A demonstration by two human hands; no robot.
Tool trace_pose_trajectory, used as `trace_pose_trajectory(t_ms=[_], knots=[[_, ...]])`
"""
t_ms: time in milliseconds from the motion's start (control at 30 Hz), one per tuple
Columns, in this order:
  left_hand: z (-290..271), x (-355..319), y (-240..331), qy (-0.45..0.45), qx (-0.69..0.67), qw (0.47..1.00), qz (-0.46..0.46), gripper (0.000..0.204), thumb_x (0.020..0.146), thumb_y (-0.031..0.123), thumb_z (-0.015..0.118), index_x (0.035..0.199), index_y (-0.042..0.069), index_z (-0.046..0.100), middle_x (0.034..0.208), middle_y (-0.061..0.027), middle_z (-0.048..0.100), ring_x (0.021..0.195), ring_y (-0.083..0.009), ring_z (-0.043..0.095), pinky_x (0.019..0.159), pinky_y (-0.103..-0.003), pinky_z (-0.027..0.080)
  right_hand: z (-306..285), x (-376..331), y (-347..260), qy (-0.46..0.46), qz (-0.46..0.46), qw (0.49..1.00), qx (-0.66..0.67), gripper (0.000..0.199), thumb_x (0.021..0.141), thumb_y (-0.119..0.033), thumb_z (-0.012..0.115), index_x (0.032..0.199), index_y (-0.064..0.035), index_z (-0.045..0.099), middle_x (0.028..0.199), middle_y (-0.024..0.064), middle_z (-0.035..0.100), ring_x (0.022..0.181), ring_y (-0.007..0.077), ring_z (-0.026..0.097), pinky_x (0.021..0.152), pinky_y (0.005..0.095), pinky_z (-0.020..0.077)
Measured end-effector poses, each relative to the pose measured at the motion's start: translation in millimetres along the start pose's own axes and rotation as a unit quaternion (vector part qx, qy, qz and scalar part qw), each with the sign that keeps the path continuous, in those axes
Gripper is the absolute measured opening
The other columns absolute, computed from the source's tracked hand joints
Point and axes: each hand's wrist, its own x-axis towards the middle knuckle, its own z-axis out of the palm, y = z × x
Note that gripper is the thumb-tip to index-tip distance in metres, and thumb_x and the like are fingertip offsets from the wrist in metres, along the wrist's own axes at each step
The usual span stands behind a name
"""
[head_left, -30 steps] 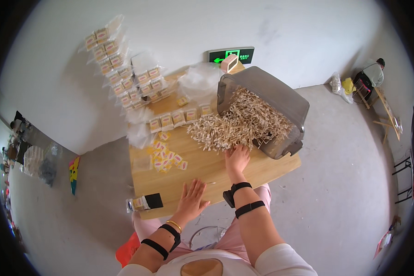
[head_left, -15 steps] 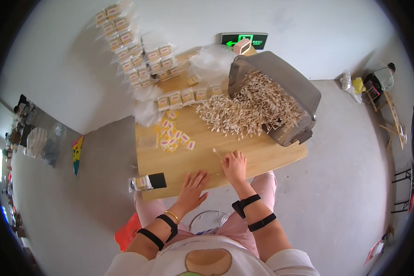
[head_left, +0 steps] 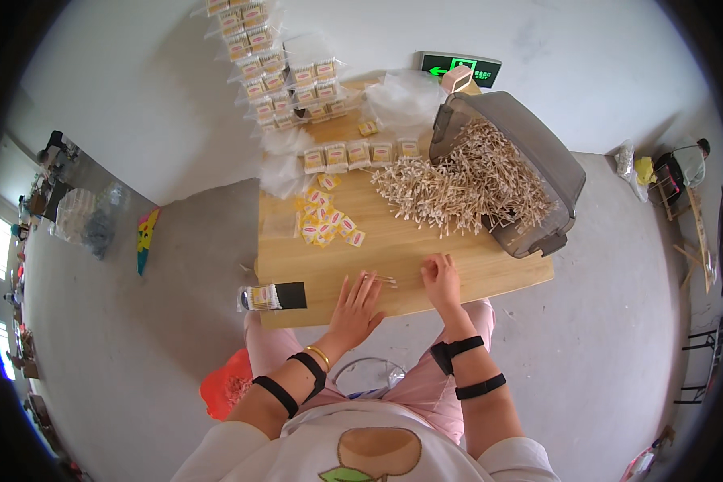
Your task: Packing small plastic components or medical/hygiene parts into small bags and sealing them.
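Observation:
My left hand (head_left: 357, 310) lies with fingers stretched out, palm down, on the near part of the wooden table (head_left: 490, 277). A few cotton swabs (head_left: 388, 280) lie right by its fingertips, white tips pointing right. To their right, my right hand (head_left: 443, 283) rests on the tabletop with fingers curled in; whatever they may hold is hidden. Beyond it, a big heap of cotton swabs (head_left: 474, 181) spills from a tipped grey plastic bin (head_left: 558, 177). Small yellow-and-white cards (head_left: 326, 223) lie scattered at the left middle of the table.
A filled packet (head_left: 261, 298) lies by a black pad (head_left: 292, 295) at the near left edge. Bagged packs (head_left: 357, 153) stand in a row farther back, with tall stacks of packs (head_left: 257, 64) behind. Clear plastic bags (head_left: 402, 100) lie at the back.
My right hand has moved back to the right, away from the swab it was at. Swabs now show by my left fingertips. The whole view has shifted slightly.

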Motion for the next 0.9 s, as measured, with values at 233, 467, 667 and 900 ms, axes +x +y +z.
trace_pose_trajectory(t_ms=[233,467,667,900], knots=[[8,30,-6,-0.045,0.039,0.998,-0.012,0.076,0.103,0.052,0.041,0.160,0.004,0.024,0.167,-0.0122,0.022,0.156,-0.0282,0.017,0.125,-0.054,0.009,-11,45,12,0.056,0.037,0.995,-0.080,0.025,0.084,-0.015,0.074,0.104,-0.0110,0.060,0.096,0.0100,0.061,0.090,0.0322,0.062,0.075,0.0438,0.0516],[14,38,-7,-0.065,0.029,0.997,-0.034,0.077,0.103,0.053,0.037,0.162,0.007,0.019,0.169,-0.0083,0.019,0.157,-0.0253,0.012,0.126,-0.052,0.008,-2,79,9,0.088,0.131,0.969,-0.189,0.019,0.084,-0.022,0.074,0.096,-0.0130,0.061,0.100,0.0087,0.064,0.095,0.0319,0.064,0.079,0.0457,0.0535],[12,25,-4,-0.045,0.003,0.999,-0.014,0.076,0.103,0.049,0.043,0.159,0.002,0.023,0.167,-0.0121,0.023,0.156,-0.0283,0.016,0.126,-0.052,0.010,-13,55,25,0.078,0.133,0.962,-0.227,0.008,0.079,-0.017,0.070,0.083,-0.0125,0.064,0.094,0.0094,0.065,0.092,0.0322,0.064,0.076,0.0470,0.0522],[6,6,7,-0.043,-0.036,0.998,-0.014,0.078,0.100,0.044,0.051,0.157,-0.003,0.025,0.164,-0.0180,0.025,0.153,-0.0323,0.022,0.125,-0.052,0.014,3,16,-7,-0.035,-0.028,0.989,-0.142,0.007,0.077,-0.014,0.070,0.079,-0.0112,0.065,0.088,0.0082,0.066,0.091,0.0314,0.062,0.081,0.0447,0.0473]])
